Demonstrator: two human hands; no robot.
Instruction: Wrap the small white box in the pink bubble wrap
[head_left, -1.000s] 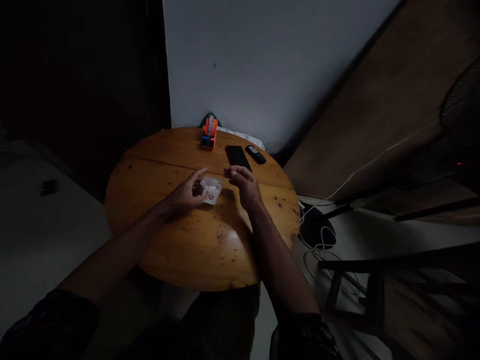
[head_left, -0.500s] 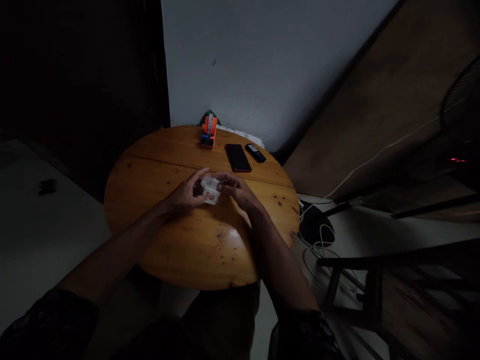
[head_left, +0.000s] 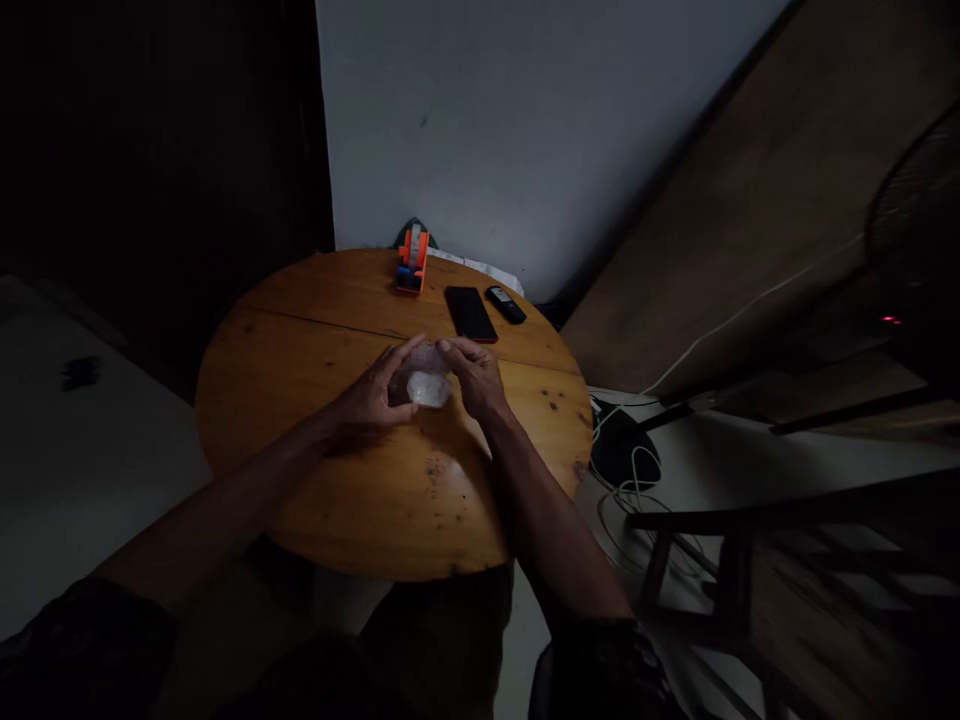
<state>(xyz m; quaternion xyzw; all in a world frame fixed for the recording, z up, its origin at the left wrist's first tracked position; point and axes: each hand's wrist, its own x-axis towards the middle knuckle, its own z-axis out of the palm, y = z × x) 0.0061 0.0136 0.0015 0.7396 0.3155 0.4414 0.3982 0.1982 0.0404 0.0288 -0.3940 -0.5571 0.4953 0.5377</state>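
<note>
Both hands [head_left: 379, 388] [head_left: 480, 380], clear packet [head_left: 429, 390], lengthwise toward wall [head_left: 510, 130]

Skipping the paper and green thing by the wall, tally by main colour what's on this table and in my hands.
Orange: 1, the tape dispenser
Black: 2, the flat device and the handset
Clear: 1, the plastic packet
Total: 4
</note>
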